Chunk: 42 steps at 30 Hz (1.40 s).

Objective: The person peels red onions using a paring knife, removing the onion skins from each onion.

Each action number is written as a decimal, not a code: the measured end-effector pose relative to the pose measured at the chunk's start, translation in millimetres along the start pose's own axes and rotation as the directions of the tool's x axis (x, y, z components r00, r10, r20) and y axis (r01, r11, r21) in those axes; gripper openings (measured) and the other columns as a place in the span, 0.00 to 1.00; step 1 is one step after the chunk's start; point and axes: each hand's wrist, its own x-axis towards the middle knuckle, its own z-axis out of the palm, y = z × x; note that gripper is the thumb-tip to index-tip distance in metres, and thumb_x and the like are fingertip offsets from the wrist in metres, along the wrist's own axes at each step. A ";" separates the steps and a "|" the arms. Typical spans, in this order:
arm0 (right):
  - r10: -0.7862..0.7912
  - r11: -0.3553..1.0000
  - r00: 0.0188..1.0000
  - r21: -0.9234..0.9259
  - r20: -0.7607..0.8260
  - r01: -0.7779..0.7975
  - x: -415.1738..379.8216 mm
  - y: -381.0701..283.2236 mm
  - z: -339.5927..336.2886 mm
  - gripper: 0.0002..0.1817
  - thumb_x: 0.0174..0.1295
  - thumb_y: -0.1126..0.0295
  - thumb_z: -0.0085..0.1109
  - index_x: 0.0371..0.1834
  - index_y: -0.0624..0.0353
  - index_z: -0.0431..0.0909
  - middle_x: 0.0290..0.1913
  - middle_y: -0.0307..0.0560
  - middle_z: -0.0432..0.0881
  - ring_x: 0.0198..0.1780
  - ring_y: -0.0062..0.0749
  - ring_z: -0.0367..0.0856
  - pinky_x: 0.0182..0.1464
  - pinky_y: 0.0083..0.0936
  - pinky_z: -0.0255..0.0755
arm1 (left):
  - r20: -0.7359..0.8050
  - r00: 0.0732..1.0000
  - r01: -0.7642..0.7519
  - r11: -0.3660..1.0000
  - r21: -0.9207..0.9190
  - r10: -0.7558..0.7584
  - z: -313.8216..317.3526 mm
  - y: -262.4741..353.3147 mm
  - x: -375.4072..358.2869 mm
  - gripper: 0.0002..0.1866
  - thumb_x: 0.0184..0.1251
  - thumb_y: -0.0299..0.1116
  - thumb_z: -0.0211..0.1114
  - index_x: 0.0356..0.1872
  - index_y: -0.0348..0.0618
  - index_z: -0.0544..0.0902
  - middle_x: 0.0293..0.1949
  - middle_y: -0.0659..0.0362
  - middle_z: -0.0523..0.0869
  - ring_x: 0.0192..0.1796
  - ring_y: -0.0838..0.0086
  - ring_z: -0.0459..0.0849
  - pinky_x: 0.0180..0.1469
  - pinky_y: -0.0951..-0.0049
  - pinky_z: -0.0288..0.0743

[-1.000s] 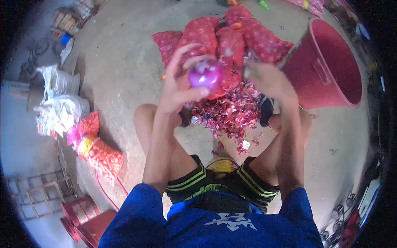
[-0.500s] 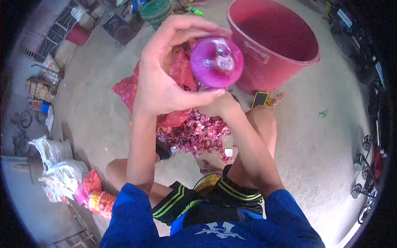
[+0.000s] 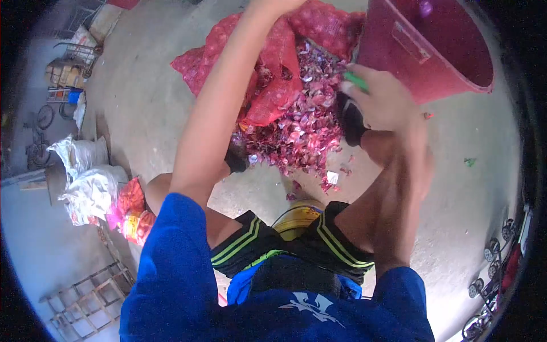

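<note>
Blue, black and red
We see a blue shirt [image 3: 171, 262], black shorts [image 3: 239, 245] with yellow-green stripes, and red mesh sacks [image 3: 279, 80].

The hard gray floor [image 3: 137, 102] holds red net bags [image 3: 327, 28] full of round onions, and a big messy pile of pink and purple onion skins [image 3: 307, 125] lies right up against them. A big dark pink tub [image 3: 382, 51] stands near the pile, on the right, and a little white scrap [image 3: 333, 177] sits at the pile's near edge. Off to the left are crinkly white sacks [image 3: 94, 188] beside a red bag with a yellow band [image 3: 132, 222], and a green scrap [image 3: 469, 162] lies far over on the right.
</note>
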 end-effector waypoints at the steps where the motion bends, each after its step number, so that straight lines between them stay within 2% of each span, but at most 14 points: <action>1: 0.026 0.998 0.998 0.052 0.049 -0.028 -5.9 8.6 -12.9 0.31 0.76 0.52 0.62 0.74 0.62 0.78 0.57 0.69 0.89 0.61 0.61 0.89 0.62 0.44 0.81 | -0.049 0.986 0.163 0.981 0.108 -0.159 -15.5 -26.0 -48.2 0.20 0.64 0.29 0.79 0.56 0.38 0.88 0.55 0.51 0.92 0.55 0.66 0.91 0.60 0.67 0.84; 5: 0.075 0.993 0.997 0.092 -0.017 -0.073 -30.7 19.1 -11.6 0.29 0.76 0.59 0.62 0.76 0.62 0.77 0.63 0.67 0.87 0.64 0.63 0.87 0.68 0.45 0.77 | -0.041 0.753 0.599 0.657 0.458 -0.657 -23.8 -122.1 -244.3 0.14 0.72 0.26 0.67 0.56 0.43 0.91 0.52 0.54 0.95 0.55 0.68 0.93 0.60 0.64 0.85; 11: -0.070 0.997 0.987 -0.018 -0.142 0.069 -18.5 27.3 -15.2 0.28 0.73 0.60 0.65 0.74 0.58 0.79 0.40 0.69 0.89 0.43 0.62 0.93 0.49 0.44 0.83 | -0.045 0.552 0.610 0.367 0.703 -0.833 23.7 -272.8 -375.7 0.22 0.63 0.29 0.64 0.58 0.31 0.87 0.57 0.35 0.90 0.65 0.42 0.86 0.71 0.50 0.78; 13: 0.363 0.901 0.888 0.135 0.283 -0.412 -2.2 2.1 -40.2 0.31 0.79 0.60 0.56 0.80 0.66 0.72 0.66 0.73 0.85 0.69 0.66 0.84 0.72 0.47 0.74 | -0.245 0.232 0.824 0.057 0.563 -0.941 31.0 -290.8 -357.9 0.21 0.62 0.35 0.69 0.53 0.30 0.87 0.53 0.34 0.89 0.64 0.35 0.84 0.74 0.45 0.74; 16: 0.442 0.866 0.831 0.079 0.339 -0.493 10.0 10.7 -41.4 0.32 0.80 0.57 0.56 0.80 0.67 0.71 0.64 0.76 0.85 0.67 0.66 0.85 0.70 0.48 0.75 | -0.374 0.507 0.645 0.054 0.762 -0.777 37.8 -311.4 -362.9 0.21 0.61 0.35 0.71 0.53 0.31 0.87 0.51 0.35 0.85 0.56 0.36 0.83 0.70 0.43 0.74; 20: 0.454 0.877 0.835 0.010 0.311 -0.480 19.1 30.0 -32.4 0.34 0.80 0.54 0.54 0.80 0.67 0.71 0.62 0.77 0.85 0.64 0.64 0.88 0.67 0.48 0.77 | -0.599 0.586 0.742 0.064 0.668 -0.546 45.5 -305.4 -370.0 0.23 0.59 0.35 0.72 0.55 0.33 0.84 0.51 0.38 0.82 0.52 0.42 0.80 0.63 0.45 0.75; 23: 0.590 0.789 0.725 -0.061 0.356 -0.612 29.2 30.7 -31.4 0.34 0.81 0.52 0.53 0.81 0.67 0.71 0.61 0.78 0.86 0.63 0.61 0.89 0.67 0.47 0.77 | -0.191 0.644 0.396 0.109 0.912 -0.740 2.2 -300.9 -394.0 0.34 0.63 0.35 0.70 0.70 0.29 0.76 0.57 0.39 0.81 0.61 0.44 0.79 0.68 0.41 0.72; 24: 0.566 0.806 0.752 -0.033 0.339 -0.592 29.7 32.3 -30.1 0.35 0.81 0.51 0.52 0.81 0.66 0.71 0.61 0.77 0.86 0.63 0.60 0.89 0.68 0.47 0.77 | -0.193 0.638 0.400 0.107 0.910 -0.745 -12.5 -301.0 -398.8 0.34 0.63 0.35 0.70 0.70 0.29 0.76 0.57 0.39 0.81 0.61 0.44 0.79 0.68 0.41 0.72; 26: 0.541 0.822 0.776 -0.008 0.322 -0.570 30.0 34.8 -28.9 0.36 0.81 0.49 0.52 0.81 0.66 0.71 0.61 0.77 0.86 0.63 0.59 0.89 0.68 0.46 0.77 | 0.043 0.388 -0.191 -0.035 0.981 -0.921 -32.2 -302.5 -407.1 0.39 0.77 0.34 0.55 0.86 0.28 0.57 0.76 0.37 0.74 0.79 0.44 0.70 0.82 0.43 0.60; 29: 0.465 0.881 0.839 -0.051 0.282 -0.470 30.2 35.5 -30.2 0.36 0.81 0.49 0.52 0.81 0.66 0.70 0.63 0.75 0.86 0.65 0.61 0.88 0.68 0.46 0.77 | 0.119 0.256 -0.327 0.030 0.945 -0.959 -43.3 -314.1 -411.4 0.40 0.77 0.36 0.55 0.85 0.25 0.58 0.80 0.33 0.70 0.79 0.42 0.72 0.81 0.41 0.63; 33: 0.441 0.897 0.861 -0.089 0.254 -0.433 31.7 21.4 -35.2 0.35 0.80 0.51 0.54 0.82 0.65 0.71 0.65 0.75 0.85 0.67 0.65 0.86 0.70 0.45 0.75 | 0.080 0.380 -0.356 -0.066 0.932 -0.922 -35.1 -322.6 -412.0 0.40 0.77 0.37 0.56 0.85 0.26 0.58 0.76 0.36 0.75 0.78 0.44 0.73 0.80 0.47 0.65; 36: 0.360 0.921 0.904 0.066 0.230 -0.384 21.4 20.0 -31.9 0.34 0.78 0.54 0.59 0.80 0.64 0.73 0.64 0.74 0.86 0.66 0.65 0.87 0.70 0.44 0.76 | -0.015 0.118 0.054 -0.009 0.999 -0.993 -24.6 -283.0 -344.8 0.41 0.75 0.34 0.62 0.85 0.29 0.60 0.73 0.41 0.79 0.76 0.48 0.78 0.77 0.53 0.70; 39: 0.195 0.968 0.977 0.143 0.081 -0.205 13.6 6.2 -24.0 0.31 0.74 0.61 0.67 0.75 0.66 0.76 0.55 0.71 0.88 0.55 0.65 0.89 0.61 0.44 0.79 | -0.116 0.388 0.775 0.255 0.578 -0.914 -2.7 -208.5 -316.5 0.28 0.73 0.26 0.70 0.72 0.34 0.77 0.63 0.47 0.87 0.68 0.53 0.85 0.69 0.52 0.79; 42: -0.024 0.987 0.984 0.154 -0.176 0.051 0.4 7.9 -6.8 0.25 0.73 0.72 0.67 0.71 0.68 0.79 0.50 0.68 0.88 0.49 0.64 0.89 0.56 0.45 0.81 | -0.037 0.464 0.821 0.446 -0.357 -0.885 9.7 -107.3 -293.0 0.34 0.73 0.21 0.71 0.79 0.40 0.72 0.65 0.49 0.86 0.70 0.60 0.84 0.74 0.55 0.80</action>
